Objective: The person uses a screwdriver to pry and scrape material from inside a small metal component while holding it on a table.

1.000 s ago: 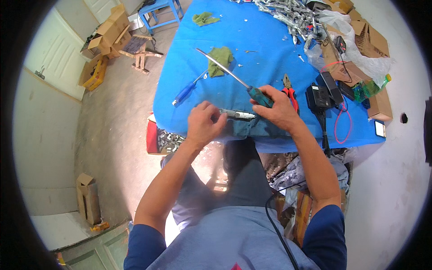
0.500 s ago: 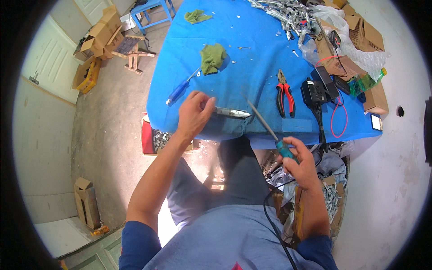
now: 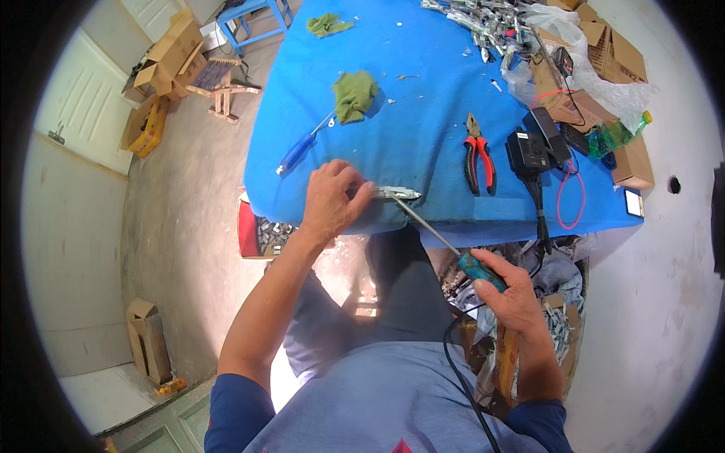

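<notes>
My left hand (image 3: 332, 200) presses a small flat metal part (image 3: 398, 193) against the near edge of the blue table (image 3: 423, 143). My right hand (image 3: 515, 291) hangs below the table edge, gripping the green handle of a long screwdriver (image 3: 445, 241). Its thin shaft runs up and left, and its tip meets the metal part. My dark-trousered legs sit under the table edge.
On the table lie a blue-handled screwdriver (image 3: 298, 151), a green rag (image 3: 353, 94), red pliers (image 3: 479, 155), a black charger with cord (image 3: 529, 155), a red wire loop, cardboard boxes (image 3: 604, 68), a plastic bag, a green bottle and several metal parts (image 3: 483, 19). Boxes and a stool stand on the floor to the left.
My right hand pulled the green screwdriver off the table, down below its edge, and now points the tip up at the metal part. My left hand stayed on the part.
</notes>
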Motion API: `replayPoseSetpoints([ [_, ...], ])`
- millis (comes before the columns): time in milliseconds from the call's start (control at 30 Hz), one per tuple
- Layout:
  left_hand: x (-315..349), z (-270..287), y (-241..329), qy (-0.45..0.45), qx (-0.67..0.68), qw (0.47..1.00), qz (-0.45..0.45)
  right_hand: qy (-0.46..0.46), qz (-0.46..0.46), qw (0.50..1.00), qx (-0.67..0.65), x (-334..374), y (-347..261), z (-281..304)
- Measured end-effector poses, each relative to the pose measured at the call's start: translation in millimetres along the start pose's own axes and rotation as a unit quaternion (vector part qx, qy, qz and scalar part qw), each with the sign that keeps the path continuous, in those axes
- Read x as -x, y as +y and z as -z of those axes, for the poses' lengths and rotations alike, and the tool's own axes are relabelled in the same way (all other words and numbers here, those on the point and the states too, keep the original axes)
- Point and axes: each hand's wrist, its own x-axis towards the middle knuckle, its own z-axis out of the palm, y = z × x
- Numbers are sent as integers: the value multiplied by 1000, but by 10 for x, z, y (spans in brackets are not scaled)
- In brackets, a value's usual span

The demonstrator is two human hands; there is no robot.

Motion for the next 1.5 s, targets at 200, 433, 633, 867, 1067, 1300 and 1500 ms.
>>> replayPoseSetpoints([
  [200, 75, 86, 7, -23, 9, 999, -35, 18, -6, 1000, 19, 99, 29, 15],
  [433, 234, 12, 41, 15, -6, 1000, -24, 15, -17, 1000, 10, 48, 7, 0],
  [633, 225, 3, 48, 10, -7, 1000, -16, 20, -11, 999, 36, -45, 1, -44],
  [867, 245, -21, 43, 20, -3, 1000, -15, 40, 41, 994, 93, -119, 72, -131],
  [1067, 239, -19, 58, 23, -1, 1000, -17, 44, 91, 983, 154, -198, 65, -190],
  [1300, 253, -43, 72, 32, -1, 999, -15, 52, 122, 972, 193, -271, 269, -167],
  [1500, 252, -21, 73, 27, 4, 999, -18, 47, 91, 974, 203, -304, 309, -138],
])
